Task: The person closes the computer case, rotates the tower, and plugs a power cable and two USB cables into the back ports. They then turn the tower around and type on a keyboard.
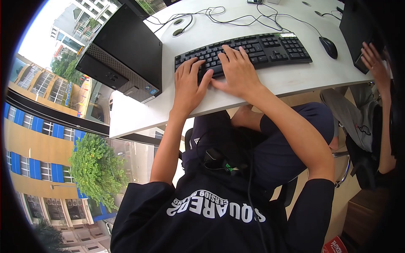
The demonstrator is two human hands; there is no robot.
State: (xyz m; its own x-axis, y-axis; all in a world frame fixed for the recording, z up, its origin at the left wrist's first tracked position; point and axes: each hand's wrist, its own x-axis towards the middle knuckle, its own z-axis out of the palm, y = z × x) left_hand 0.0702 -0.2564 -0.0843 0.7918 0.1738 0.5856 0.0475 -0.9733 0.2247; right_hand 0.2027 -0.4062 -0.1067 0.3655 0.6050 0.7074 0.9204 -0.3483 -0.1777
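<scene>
A black keyboard lies on the white desk. My left hand rests over its left end, fingers apart and slightly curled on the keys. Beside it, my right hand lies over the middle of the keyboard, its fingertips on the keys and its thumb stretched toward my left hand. The two thumbs are close to each other near the front edge of the keyboard. Neither hand holds anything. Some keys are hidden under my fingers.
A black computer tower stands left of the keyboard, a black mouse to the right. Cables run across the back. At the far right, another person's hand touches a second black case. A window is at the left.
</scene>
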